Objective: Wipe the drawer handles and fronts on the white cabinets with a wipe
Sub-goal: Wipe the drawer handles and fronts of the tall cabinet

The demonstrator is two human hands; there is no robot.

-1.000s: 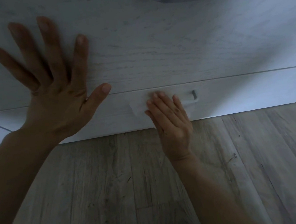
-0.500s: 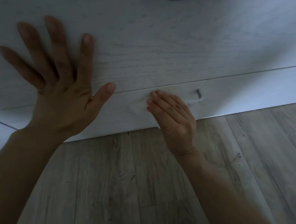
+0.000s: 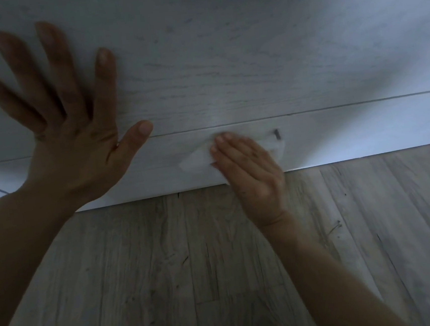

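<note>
A grey wood-plank floor (image 3: 218,267) fills the lower part of the view. The white cabinet (image 3: 253,80) stands directly on it, its bottom edge meeting the boards along a slanting line.

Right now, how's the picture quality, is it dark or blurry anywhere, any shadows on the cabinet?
Head view: dim and bluish overall, no glare. The right hand and the wipe under it are smeared by motion blur; the left hand is slightly soft at the fingertips. A soft shadow falls across the right of the drawer front. Wide-angle lens bends the drawer seam and floor planks.
</note>
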